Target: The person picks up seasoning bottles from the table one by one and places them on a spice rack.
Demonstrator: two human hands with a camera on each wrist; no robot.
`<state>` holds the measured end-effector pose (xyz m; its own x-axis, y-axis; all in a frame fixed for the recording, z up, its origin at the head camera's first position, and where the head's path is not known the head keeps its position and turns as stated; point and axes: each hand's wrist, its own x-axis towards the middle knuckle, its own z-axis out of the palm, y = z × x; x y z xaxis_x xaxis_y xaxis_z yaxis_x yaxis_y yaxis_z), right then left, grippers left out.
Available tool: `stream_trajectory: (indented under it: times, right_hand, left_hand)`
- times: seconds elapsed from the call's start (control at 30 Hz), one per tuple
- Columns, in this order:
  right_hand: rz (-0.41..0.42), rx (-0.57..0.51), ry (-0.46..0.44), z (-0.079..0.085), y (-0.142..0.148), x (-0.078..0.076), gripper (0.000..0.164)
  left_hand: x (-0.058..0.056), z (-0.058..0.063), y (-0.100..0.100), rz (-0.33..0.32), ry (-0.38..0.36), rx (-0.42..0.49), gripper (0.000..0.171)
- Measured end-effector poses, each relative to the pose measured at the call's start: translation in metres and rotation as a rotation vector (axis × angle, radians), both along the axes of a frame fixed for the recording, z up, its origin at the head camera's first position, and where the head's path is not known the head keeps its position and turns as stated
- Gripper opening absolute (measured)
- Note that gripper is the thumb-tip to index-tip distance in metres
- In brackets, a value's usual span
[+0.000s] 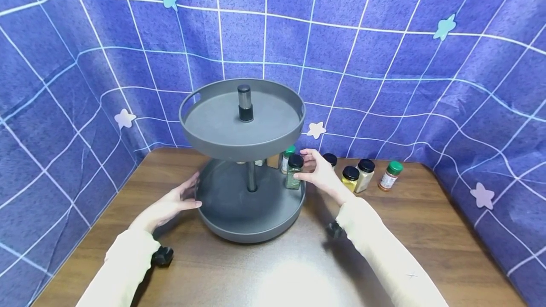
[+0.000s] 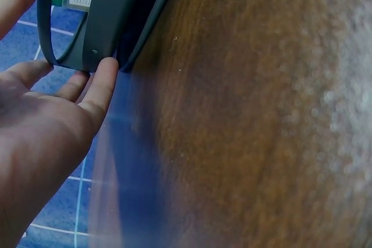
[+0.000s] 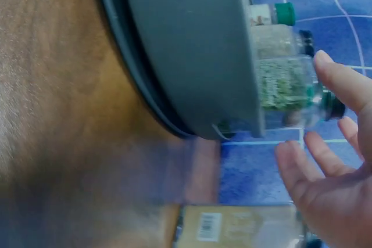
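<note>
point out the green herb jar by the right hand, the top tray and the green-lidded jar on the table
Green herb jar [image 3: 285, 87]: right wrist view, on its side where herbs show.
Top tray [image 1: 213, 120]: head view, on its floor, left part.
Green-lidded jar [image 1: 387, 181]: head view, on its label.

The tiered tray [image 1: 243, 150] looks matt plastic, its post [image 1: 251, 177] shiny metal, the tabletop [image 1: 239, 269] glossy wood.

A round, grey two-tier rack [image 1: 244, 150] with a central post [image 1: 251, 177] stands upright; inside its lower tray [image 1: 250, 237], near the right rim, a clear, black-lidded jar [image 1: 292, 183] of green flakes stands upright.
</note>
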<state>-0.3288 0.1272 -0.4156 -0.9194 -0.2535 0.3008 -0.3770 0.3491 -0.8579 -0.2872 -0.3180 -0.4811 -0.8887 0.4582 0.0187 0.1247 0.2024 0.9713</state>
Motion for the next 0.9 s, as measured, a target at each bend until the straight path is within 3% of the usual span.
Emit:
stream_trajectory:
  times: [0.33, 0.6, 0.9]
  right_hand:
    - [0.026, 0.162, 0.036, 0.039, 0.013, 0.02, 0.066]
    - [0.039, 0.235, 0.084, 0.054, 0.027, 0.017, 0.067]
    - [0.026, 0.261, 0.059, 0.072, 0.047, 0.018, 0.067]
  left_hand:
    - [0.0, 0.0, 0.0, 0.002, 0.002, -0.012, 0.092]
    - [0.0, 0.0, 0.0, 0.009, 0.011, -0.025, 0.092]
    - [0.0, -0.004, 0.0, -0.019, 0.029, 0.012, 0.09]
